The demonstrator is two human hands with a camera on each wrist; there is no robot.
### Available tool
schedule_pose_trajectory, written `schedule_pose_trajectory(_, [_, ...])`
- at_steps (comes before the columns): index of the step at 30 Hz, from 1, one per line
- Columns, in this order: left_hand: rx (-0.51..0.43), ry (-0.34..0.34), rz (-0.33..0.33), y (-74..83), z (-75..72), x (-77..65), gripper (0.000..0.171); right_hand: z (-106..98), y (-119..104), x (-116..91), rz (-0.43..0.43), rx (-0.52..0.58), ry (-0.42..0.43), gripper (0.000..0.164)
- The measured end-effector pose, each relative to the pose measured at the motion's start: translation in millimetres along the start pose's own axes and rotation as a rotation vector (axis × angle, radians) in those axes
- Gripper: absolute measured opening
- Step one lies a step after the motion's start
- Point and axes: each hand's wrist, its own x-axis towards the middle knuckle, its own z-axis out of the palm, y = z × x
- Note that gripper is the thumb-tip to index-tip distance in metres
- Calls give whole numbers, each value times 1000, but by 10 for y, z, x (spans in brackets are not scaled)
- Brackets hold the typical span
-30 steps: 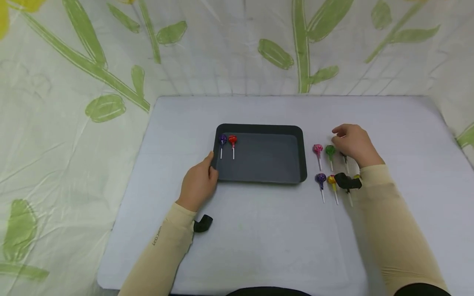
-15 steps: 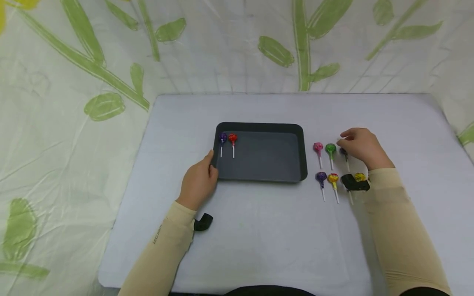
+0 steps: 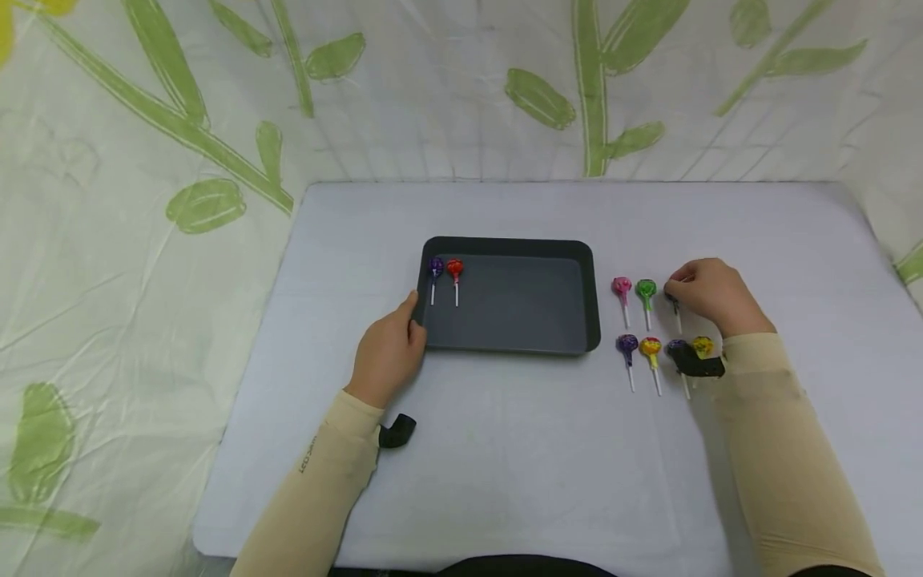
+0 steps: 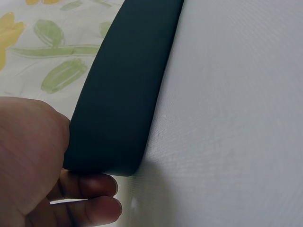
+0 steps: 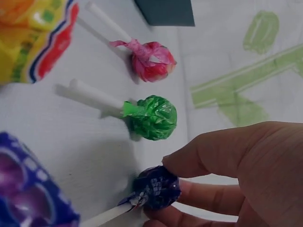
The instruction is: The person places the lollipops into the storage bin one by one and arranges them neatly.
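My left hand (image 3: 387, 353) holds the left edge of a dark grey tray (image 3: 530, 308); the left wrist view shows fingers curled by the tray's corner. Inside the tray, a purple lollipop (image 3: 436, 266) and a red lollipop (image 3: 455, 268) lie side by side at the left. Over on the right, my right hand (image 3: 710, 295) pinches the wrapped head of a dark blue lollipop (image 5: 158, 188) between thumb and fingers. Its white stick points toward the front. Beside it lie a green lollipop (image 5: 154, 117) and a pink lollipop (image 5: 152, 62).
A nearer row has a purple lollipop (image 3: 627, 344), a yellow-red lollipop (image 3: 650, 347), a blue one (image 3: 676, 347) partly hidden by the black wrist camera (image 3: 699, 365), and a yellow one (image 3: 703, 345). Everything stands on a white table (image 3: 505, 473) before a flower-patterned sheet (image 3: 433, 96).
My right hand has moved slightly right and nearer, and its thumb and fingers have closed on the dark blue lollipop. The left hand stays on the tray's edge.
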Motion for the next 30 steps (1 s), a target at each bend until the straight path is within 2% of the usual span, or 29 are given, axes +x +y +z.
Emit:
schedule_pose_trajectory(9, [1,10,5,-7,9,-1,54,34,-11,-35,-4,-12,29,47])
schedule_pose_trajectory(22, [12,7,0,-16,23,7,54,47,5,-61,29,24,59,54])
schedule_pose_trajectory(30, [15,10,10,-28,29,11,54,-5,-127,-133,33,41,159,52])
